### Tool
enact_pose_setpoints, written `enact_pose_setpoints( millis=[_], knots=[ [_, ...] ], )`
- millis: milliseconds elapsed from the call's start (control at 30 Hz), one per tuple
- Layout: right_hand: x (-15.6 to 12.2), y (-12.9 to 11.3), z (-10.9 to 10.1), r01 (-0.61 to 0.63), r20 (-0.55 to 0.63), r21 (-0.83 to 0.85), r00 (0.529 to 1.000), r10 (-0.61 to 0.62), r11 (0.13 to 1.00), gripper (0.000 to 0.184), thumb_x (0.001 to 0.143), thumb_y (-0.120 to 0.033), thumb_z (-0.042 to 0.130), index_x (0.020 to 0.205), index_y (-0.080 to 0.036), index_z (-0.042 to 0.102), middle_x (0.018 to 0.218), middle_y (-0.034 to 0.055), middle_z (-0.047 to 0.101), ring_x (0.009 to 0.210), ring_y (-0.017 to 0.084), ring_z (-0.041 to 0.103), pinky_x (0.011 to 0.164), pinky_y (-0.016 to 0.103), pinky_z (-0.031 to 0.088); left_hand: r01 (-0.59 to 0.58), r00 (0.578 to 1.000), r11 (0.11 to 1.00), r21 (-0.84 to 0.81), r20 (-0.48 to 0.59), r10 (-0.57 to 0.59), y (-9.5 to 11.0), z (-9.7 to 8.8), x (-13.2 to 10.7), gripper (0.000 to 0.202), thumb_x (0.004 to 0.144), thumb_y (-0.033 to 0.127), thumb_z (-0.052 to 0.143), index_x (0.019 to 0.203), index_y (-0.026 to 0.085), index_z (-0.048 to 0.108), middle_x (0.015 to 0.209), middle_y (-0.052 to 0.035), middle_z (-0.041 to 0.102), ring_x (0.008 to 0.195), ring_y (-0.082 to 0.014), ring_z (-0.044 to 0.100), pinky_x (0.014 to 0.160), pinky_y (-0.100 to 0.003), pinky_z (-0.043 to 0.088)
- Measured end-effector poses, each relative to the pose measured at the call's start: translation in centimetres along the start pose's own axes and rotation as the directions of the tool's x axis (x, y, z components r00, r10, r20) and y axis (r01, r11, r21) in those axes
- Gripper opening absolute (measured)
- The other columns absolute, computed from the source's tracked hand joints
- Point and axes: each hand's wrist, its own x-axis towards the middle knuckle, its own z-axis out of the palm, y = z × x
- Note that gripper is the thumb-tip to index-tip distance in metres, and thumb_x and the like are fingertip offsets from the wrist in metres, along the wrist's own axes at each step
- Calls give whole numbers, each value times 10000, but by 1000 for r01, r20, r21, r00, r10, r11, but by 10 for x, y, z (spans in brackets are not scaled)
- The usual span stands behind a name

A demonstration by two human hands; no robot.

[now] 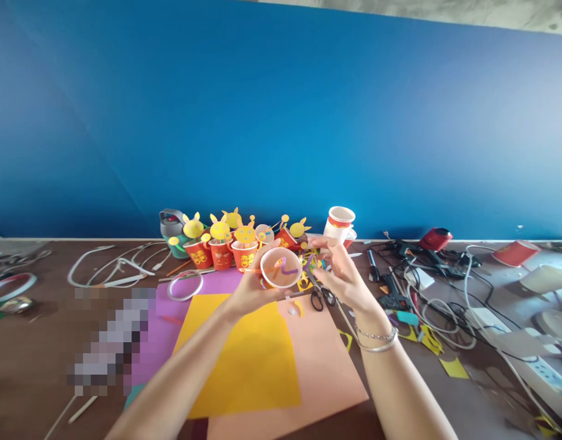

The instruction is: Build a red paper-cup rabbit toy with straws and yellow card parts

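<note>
My left hand [251, 290] is wrapped round a paper cup [268, 285], its white-rimmed mouth tilted toward me. Inside the cup show a purple bent strip [287, 269] and an orange piece. To the right of the cup, my right hand [342, 275] is raised with thumb and fingers apart, and I see nothing held between them. Just left of its fingertips is a small purple piece [309, 263], whose support I cannot make out. Below that lie black-handled scissors [318, 299]. Bracelets [377, 342] circle my right wrist.
Red cups [222, 255] with yellow paper animal heads line the blue wall, beside a stack of white cups [339, 223]. Yellow [244, 348], pink [326, 360] and purple sheets cover the middle. A glue gun [393, 293], cables, paper scraps and a power strip [549, 370] lie right.
</note>
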Motion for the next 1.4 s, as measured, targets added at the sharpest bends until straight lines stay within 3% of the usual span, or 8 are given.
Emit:
enact_pose_setpoints(
  millis=[100, 233, 433, 600, 867, 1000, 1200, 1400],
  knots=[
    [-3, -10, 2, 111, 88, -344, 992, -85, 932, 432, 745, -68, 546, 1118, -276, 607, 1476, 70, 310, 1370, 299, 273, 1081, 514, 296, -11, 1000, 1000, 25, 7, 11, 2, 2, 0, 855, 598, 320, 842, 1353, 274, 441, 1360, -107, 498, 1301, -327, 430, 1050, -428, 399],
    [-6, -17, 13, 189, 165, -552, 979, -116, 812, 373, 700, -44, 563, 997, -242, 671, 1539, 62, 233, 1393, 343, 229, 1077, 575, 286, 45, 997, 999, -26, 62, -43, 5, 6, 0, 875, 628, 297, 827, 1387, 285, 392, 1296, -108, 545, 1222, -306, 517, 1015, -440, 437],
    [-7, -16, 16, 163, 170, -609, 983, -73, 776, 261, 723, -70, 585, 922, -210, 679, 1510, 91, 316, 1390, 326, 252, 1066, 557, 321, 75, 994, 996, -57, 78, -71, 3, 9, 1, 900, 621, 289, 833, 1396, 274, 376, 1284, -116, 545, 1202, -300, 526, 999, -443, 448],
    [-7, -16, 8, 180, 190, -574, 978, -83, 799, 416, 698, -20, 531, 1042, -218, 653, 1506, 101, 305, 1380, 294, 282, 1074, 525, 327, 74, 995, 992, -98, 74, -67, -3, 8, 0, 857, 621, 291, 832, 1366, 266, 409, 1288, -108, 545, 1235, -307, 503, 1010, -432, 436],
    [-9, -19, 15, 193, 189, -678, 978, -86, 710, 309, 688, -12, 529, 848, -218, 694, 1498, 72, 356, 1371, 328, 293, 1026, 555, 350, 76, 990, 995, -60, 123, -68, -3, 13, -2, 843, 643, 252, 819, 1366, 272, 386, 1224, -109, 604, 1144, -294, 581, 953, -433, 483],
    [-12, -13, 16, 184, 227, -696, 974, -30, 694, 284, 680, -10, 545, 814, -205, 704, 1477, 101, 392, 1367, 326, 308, 1036, 535, 346, 54, 994, 998, 31, 98, -57, -7, 16, 0, 838, 619, 264, 830, 1349, 261, 418, 1238, -112, 587, 1233, -310, 508, 1020, -465, 429],
    [-9, -4, 7, 115, 210, -575, 978, 11, 810, 368, 687, 10, 472, 913, -204, 669, 1425, 110, 447, 1329, 299, 368, 1025, 530, 365, 95, 991, 994, -59, 96, -89, -7, 14, 1, 886, 616, 273, 833, 1382, 279, 389, 1266, -112, 564, 1206, -293, 530, 995, -455, 454],
    [-2, -9, 3, -80, -132, -231, 990, 50, 970, 318, 843, -116, 470, 1109, -226, 604, 1250, 93, 587, 1196, 234, 512, 1017, 423, 389, 164, 986, 958, -235, 51, -156, -10, 13, -1, 938, 582, 342, 850, 1394, 250, 390, 1322, -130, 546, 1224, -315, 512, 1016, -432, 426]
  ],
)
